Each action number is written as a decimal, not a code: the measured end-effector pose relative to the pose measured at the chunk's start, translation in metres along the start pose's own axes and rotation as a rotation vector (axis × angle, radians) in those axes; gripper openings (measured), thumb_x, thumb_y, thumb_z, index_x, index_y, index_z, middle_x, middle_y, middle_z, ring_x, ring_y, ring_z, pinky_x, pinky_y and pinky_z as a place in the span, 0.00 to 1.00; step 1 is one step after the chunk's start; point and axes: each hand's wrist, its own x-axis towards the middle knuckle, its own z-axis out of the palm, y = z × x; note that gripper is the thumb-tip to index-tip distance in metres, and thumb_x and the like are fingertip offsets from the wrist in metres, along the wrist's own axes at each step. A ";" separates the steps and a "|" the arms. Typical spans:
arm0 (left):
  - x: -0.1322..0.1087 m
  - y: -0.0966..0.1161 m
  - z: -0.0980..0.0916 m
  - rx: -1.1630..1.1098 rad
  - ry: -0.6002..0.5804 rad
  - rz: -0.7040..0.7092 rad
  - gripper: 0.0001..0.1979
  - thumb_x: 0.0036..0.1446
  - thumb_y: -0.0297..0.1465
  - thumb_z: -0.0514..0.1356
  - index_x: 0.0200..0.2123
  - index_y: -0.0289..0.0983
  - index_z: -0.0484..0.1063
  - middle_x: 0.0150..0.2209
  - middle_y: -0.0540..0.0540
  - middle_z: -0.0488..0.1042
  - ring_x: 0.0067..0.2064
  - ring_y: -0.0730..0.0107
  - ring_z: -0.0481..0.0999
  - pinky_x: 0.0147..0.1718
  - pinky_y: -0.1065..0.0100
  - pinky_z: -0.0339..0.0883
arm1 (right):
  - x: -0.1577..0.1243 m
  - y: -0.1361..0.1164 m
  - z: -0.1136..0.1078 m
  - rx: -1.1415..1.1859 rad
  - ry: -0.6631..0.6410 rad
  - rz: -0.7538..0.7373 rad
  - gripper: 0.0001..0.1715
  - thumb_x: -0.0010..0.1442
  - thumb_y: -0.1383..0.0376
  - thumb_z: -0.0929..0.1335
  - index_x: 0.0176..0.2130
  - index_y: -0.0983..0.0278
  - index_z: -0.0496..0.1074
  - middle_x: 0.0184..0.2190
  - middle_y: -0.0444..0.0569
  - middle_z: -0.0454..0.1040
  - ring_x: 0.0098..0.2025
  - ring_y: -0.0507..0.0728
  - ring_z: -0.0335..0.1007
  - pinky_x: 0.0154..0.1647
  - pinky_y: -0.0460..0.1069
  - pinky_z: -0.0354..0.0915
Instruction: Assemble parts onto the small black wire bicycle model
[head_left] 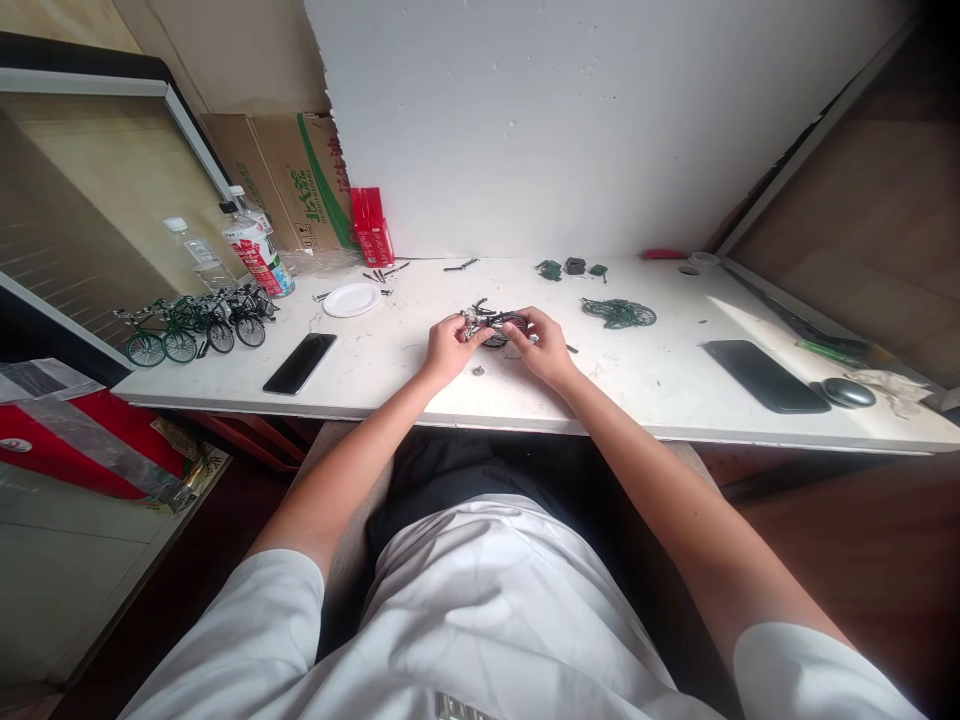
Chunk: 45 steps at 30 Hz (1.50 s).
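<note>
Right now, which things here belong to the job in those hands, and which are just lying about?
Likely part of the job:
model bicycle, held by the left hand and right hand
row of small bicycles
green bicycle pieces
thin dark pieces

Likely just lying about:
black-screened phone
printed bottle
red box
cardboard box

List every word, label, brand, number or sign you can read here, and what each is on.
"北大荒", in green: cardboard box.
Red characters on the same box: too blurred to quote surely.
Red box: pale print, too small.
Bottle with the red and white label: print too blurred.
White shirt: mark at the picture's bottom edge, unreadable.
</note>
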 end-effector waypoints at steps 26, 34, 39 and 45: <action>-0.001 0.004 0.000 0.129 0.032 0.098 0.31 0.61 0.45 0.73 0.23 0.42 0.55 0.26 0.52 0.60 0.28 0.70 0.61 0.30 0.64 0.57 | 0.002 -0.017 -0.002 0.230 0.179 0.196 0.47 0.64 0.21 0.60 0.23 0.56 0.54 0.18 0.45 0.57 0.22 0.54 0.54 0.23 0.52 0.57; -0.002 0.004 0.000 0.187 0.055 0.118 0.30 0.62 0.43 0.73 0.23 0.41 0.55 0.26 0.53 0.60 0.28 0.71 0.61 0.31 0.63 0.56 | -0.002 -0.020 -0.001 0.275 0.056 0.295 0.40 0.56 0.25 0.74 0.39 0.56 0.70 0.18 0.37 0.56 0.19 0.51 0.47 0.19 0.50 0.46; -0.003 0.003 0.000 0.204 0.058 0.126 0.28 0.62 0.42 0.73 0.23 0.41 0.57 0.27 0.52 0.61 0.28 0.70 0.61 0.31 0.63 0.56 | -0.002 -0.018 0.000 0.220 0.070 0.256 0.39 0.57 0.28 0.75 0.38 0.58 0.75 0.19 0.38 0.56 0.20 0.50 0.44 0.21 0.50 0.42; -0.005 0.005 0.001 0.259 0.045 0.137 0.22 0.63 0.41 0.72 0.25 0.41 0.65 0.29 0.51 0.65 0.29 0.69 0.64 0.31 0.63 0.58 | 0.000 -0.017 0.000 0.269 0.058 0.265 0.39 0.54 0.28 0.77 0.38 0.58 0.76 0.18 0.37 0.55 0.20 0.50 0.43 0.21 0.50 0.43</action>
